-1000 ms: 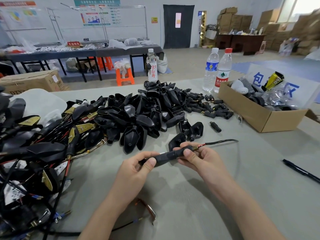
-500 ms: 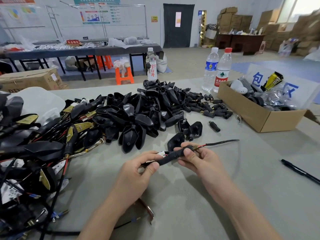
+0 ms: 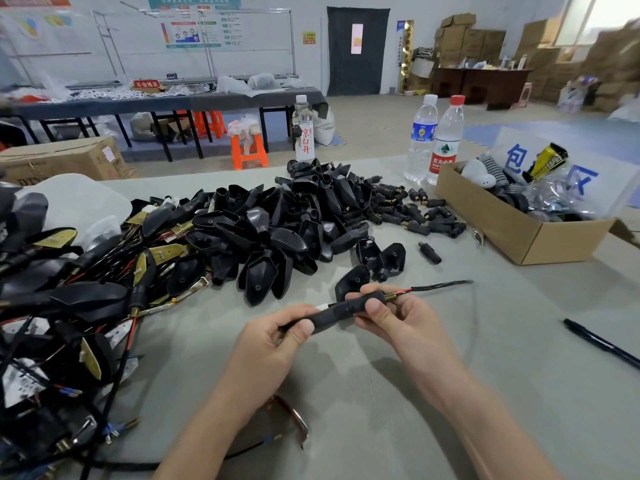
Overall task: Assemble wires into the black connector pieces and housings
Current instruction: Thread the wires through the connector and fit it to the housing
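Note:
Both my hands hold one black connector piece (image 3: 341, 311), a slim tube lying slantwise over the table. My left hand (image 3: 277, 337) pinches its lower left end. My right hand (image 3: 391, 315) grips its upper right end, where a brass spring tip (image 3: 390, 296) sticks out. A red and black wire (image 3: 440, 285) runs from that tip to the right across the table. A big heap of black housings (image 3: 277, 230) lies behind my hands, with a smaller heap of short connector pieces (image 3: 408, 211) to its right. Assembled wired parts (image 3: 69, 296) are piled at the left.
A cardboard box (image 3: 509, 226) with bagged parts stands at the right. Three water bottles (image 3: 446, 143) stand at the table's far edge. A black pen (image 3: 602, 342) lies at the right. Two loose housings (image 3: 381, 258) lie just beyond my hands. A metal clip (image 3: 291, 415) lies under my left forearm.
My hands and the connector piece have stayed almost in place. A white bit now shows at the piece between my hands; the wire lies as before.

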A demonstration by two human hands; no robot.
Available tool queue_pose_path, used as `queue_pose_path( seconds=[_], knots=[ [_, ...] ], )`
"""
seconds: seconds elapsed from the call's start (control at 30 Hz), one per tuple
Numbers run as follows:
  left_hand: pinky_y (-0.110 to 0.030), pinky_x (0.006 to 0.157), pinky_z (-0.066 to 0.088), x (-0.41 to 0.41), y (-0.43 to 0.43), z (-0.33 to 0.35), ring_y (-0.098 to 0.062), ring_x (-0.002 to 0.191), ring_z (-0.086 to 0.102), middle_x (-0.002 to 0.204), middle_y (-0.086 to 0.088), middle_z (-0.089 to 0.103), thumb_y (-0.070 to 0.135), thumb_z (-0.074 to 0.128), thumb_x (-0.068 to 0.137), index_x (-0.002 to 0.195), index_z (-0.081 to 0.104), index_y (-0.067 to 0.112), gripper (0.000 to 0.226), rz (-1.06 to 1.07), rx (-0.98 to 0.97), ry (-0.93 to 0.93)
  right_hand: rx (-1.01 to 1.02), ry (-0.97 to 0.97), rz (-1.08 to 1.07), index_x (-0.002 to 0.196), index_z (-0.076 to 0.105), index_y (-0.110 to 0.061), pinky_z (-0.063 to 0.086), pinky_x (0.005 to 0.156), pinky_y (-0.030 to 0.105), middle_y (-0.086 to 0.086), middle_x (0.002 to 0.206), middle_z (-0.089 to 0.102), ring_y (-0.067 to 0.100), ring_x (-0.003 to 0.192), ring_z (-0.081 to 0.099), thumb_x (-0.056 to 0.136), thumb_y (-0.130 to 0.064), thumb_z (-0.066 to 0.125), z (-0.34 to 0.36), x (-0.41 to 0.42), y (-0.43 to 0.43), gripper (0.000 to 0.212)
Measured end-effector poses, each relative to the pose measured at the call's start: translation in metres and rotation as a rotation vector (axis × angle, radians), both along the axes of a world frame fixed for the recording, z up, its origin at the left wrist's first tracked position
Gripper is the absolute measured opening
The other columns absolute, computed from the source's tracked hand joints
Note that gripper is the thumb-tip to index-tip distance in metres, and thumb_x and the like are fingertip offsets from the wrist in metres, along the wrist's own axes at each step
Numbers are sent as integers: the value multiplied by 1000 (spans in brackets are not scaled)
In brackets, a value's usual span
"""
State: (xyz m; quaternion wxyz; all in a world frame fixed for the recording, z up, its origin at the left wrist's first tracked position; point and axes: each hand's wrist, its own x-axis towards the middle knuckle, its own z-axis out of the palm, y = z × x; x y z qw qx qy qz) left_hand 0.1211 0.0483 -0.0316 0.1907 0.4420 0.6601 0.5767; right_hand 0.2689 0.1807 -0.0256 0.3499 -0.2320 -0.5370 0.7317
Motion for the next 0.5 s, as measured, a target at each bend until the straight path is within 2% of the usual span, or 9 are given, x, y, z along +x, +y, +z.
queue_pose_path(
  seconds=[0.13, 0.27, 0.37, 0.43, 0.5],
  knots=[
    [-3, 72, 41, 1, -2, 3, 10, 73, 62, 71, 25, 69, 7, 58, 98, 98, 72, 28, 26, -9, -3, 0, -3, 39, 34, 105, 65, -9, 56, 82, 19, 7, 107, 77, 20, 104, 72, 93, -3, 58, -1, -1, 0, 15],
    [-2, 67, 39, 1, -1, 1, 11, 65, 58, 62, 26, 64, 8, 58, 98, 102, 73, 23, 21, 5, 16, -4, -143, 143, 101, 103, 65, -8, 56, 87, 23, 13, 116, 73, 24, 113, 69, 90, -3, 59, 0, 0, 0, 16],
    [-1, 56, 37, 2, -1, 0, 12, 54, 54, 57, 27, 60, 11, 59, 99, 103, 73, 24, 19, 18, 18, 19, -286, 226, 112, 94, 69, -10, 59, 83, 27, 15, 108, 73, 25, 105, 70, 80, -3, 63, 1, -1, 0, 17],
    [-1, 58, 37, 3, -1, 0, 13, 55, 54, 58, 28, 61, 12, 59, 98, 102, 72, 27, 21, 24, 13, 42, -334, 238, 130, 100, 66, -9, 60, 78, 33, 16, 101, 72, 28, 98, 71, 79, -3, 64, 2, 0, -1, 22],
    [-1, 65, 39, 3, -1, 2, 13, 64, 58, 64, 29, 64, 11, 59, 98, 102, 72, 29, 22, 29, 5, 59, -354, 223, 136, 109, 62, -8, 61, 76, 37, 15, 101, 72, 29, 95, 70, 79, -6, 65, 4, 0, -1, 29]
  ],
)
